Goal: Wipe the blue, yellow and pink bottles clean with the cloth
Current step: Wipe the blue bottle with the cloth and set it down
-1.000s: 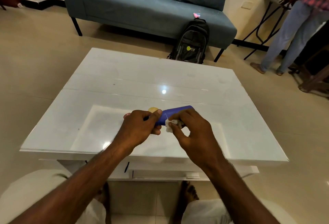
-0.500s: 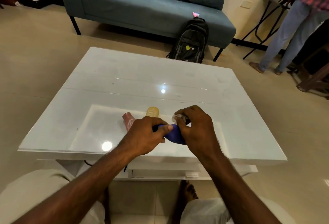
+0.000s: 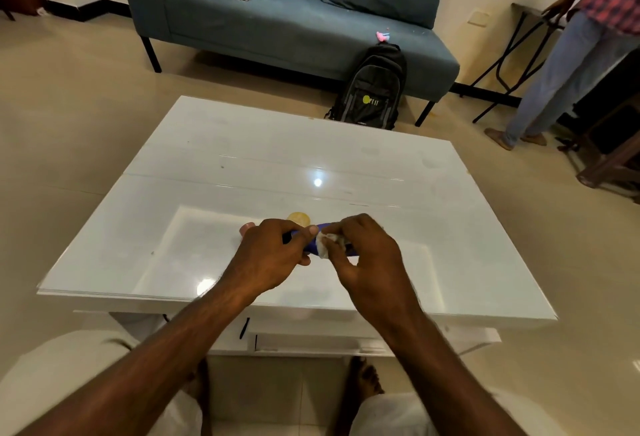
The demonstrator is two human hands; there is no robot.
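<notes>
Over the near half of the white glass table [image 3: 242,172] I hold the blue bottle [image 3: 311,245] level, lying sideways. My left hand [image 3: 270,259] grips its left end. My right hand [image 3: 367,255] presses a small white cloth [image 3: 325,244] against the bottle's middle and covers its right end. Behind my hands stands the yellow bottle [image 3: 298,218], of which only the top shows. The pink bottle [image 3: 248,227] peeks out just left of my left hand, mostly hidden.
A blue sofa [image 3: 294,20] with pillows stands beyond the table, and a black backpack [image 3: 372,89] leans against it. A person in jeans [image 3: 561,72] stands at the right by a folding stand. My knees and feet are under the table's near edge.
The blue bottle went from pointing down toward me to lying level again. My right hand and the cloth slid along it, and the pink bottle is now more hidden by my left hand.
</notes>
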